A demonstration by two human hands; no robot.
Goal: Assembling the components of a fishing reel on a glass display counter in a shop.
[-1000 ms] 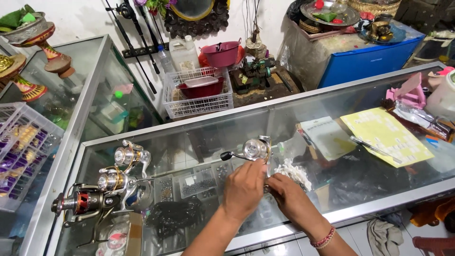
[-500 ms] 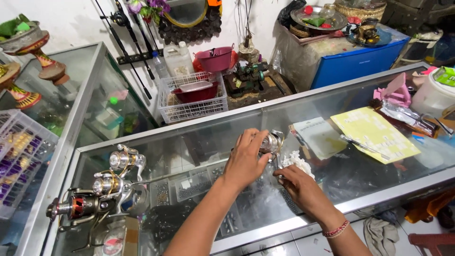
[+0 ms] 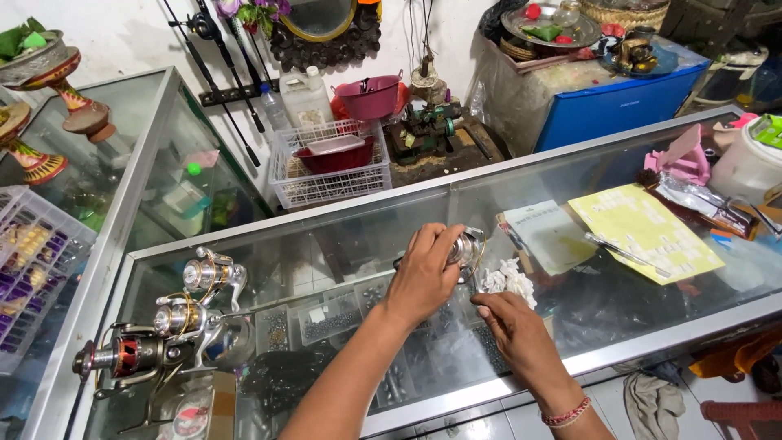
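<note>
a person's left hand (image 3: 423,273) is closing its fingers over a small silver metal fishing reel (image 3: 466,248) on the glass top of a long aluminium-framed display counter (image 3: 652,334), gripping the reel body from above so that only its right edge and a thin gold-coloured bail wire are showing. the right hand (image 3: 517,330) is resting just below and to the right, fingers curled loosely with the fingertips pointing toward the reel; whether they are pinching a small part cannot be told. a crumpled white tissue (image 3: 509,279) is lying just beside the reel, touching or nearly touching it.

the reel is sitting on bare glass, so a slip of the left hand's grip is likely to let the metal knock or scratch the pane, and any small part coming free could roll away across the smooth surface. the bail wire looks thin enough to bend under a hard squeeze.

further out, a white sheet of paper (image 3: 547,235), a yellow printed sheet (image 3: 643,228) and a dark pen (image 3: 623,251) are lying to the right. 3 more spinning reels (image 3: 175,318), silver, gold and red-trimmed, are standing well apart at the left end, close enough to the corner that a sweeping elbow could topple them.
</note>
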